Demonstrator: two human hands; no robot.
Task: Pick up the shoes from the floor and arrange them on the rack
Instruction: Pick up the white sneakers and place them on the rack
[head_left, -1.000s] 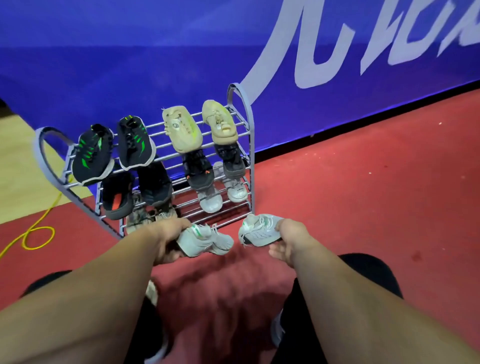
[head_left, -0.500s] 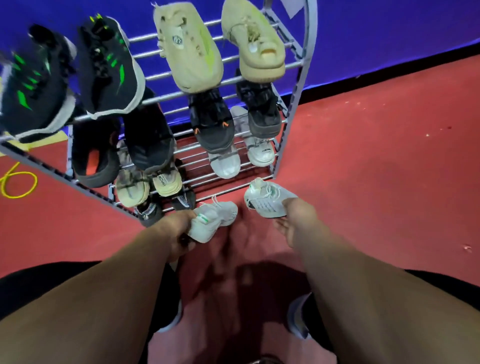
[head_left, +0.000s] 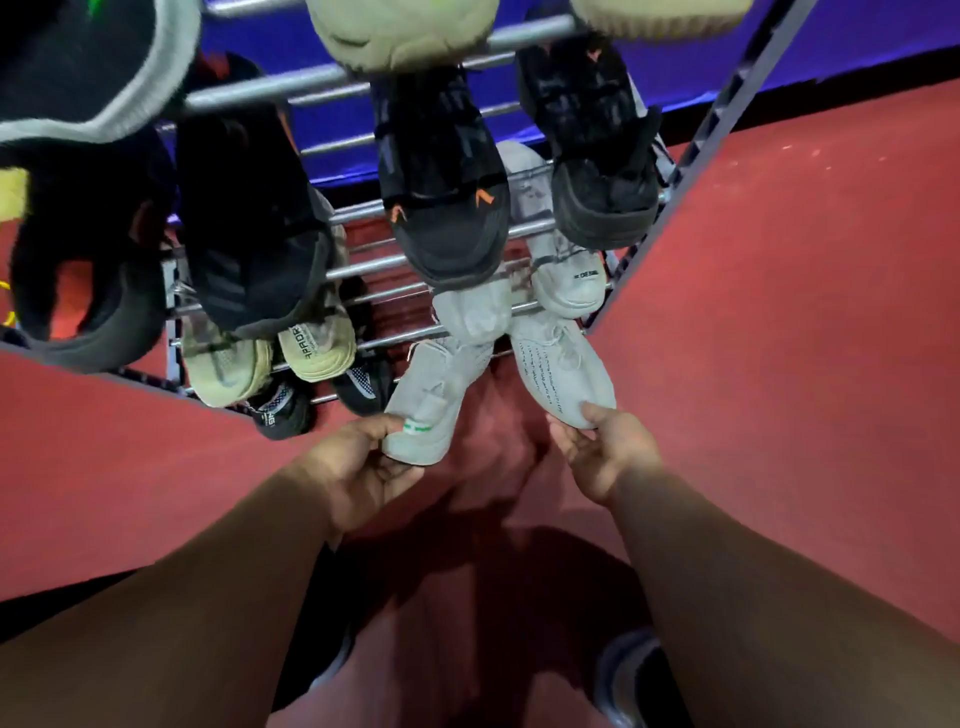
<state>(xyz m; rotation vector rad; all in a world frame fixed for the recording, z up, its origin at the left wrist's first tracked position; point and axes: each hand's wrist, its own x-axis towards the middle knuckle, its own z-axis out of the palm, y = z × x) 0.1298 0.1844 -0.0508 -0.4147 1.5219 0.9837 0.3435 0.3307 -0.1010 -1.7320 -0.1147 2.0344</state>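
My left hand (head_left: 358, 470) grips the heel of a pale grey sneaker with a green heel mark (head_left: 434, 397). My right hand (head_left: 605, 457) pinches the heel of its mate, a pale grey sneaker with dotted lines (head_left: 558, 371). Both shoes point toe-first into the lowest tier of the metal shoe rack (head_left: 358, 265), on its right side, heels sticking out toward me. Whether their toes rest on the bars is hidden by the shoes above.
The rack's upper tiers hold black sneakers (head_left: 441, 176), cream shoes (head_left: 400, 36) and white sneakers (head_left: 571, 275). Beige shoes (head_left: 311, 353) and small black shoes (head_left: 283, 410) fill the lower left. Red floor (head_left: 779, 338) spreads right; a blue wall (head_left: 857, 36) stands behind.
Both hands have carried the grey sneakers forward and turned them toe-first into the bottom tier. My head has moved much closer to the rack.
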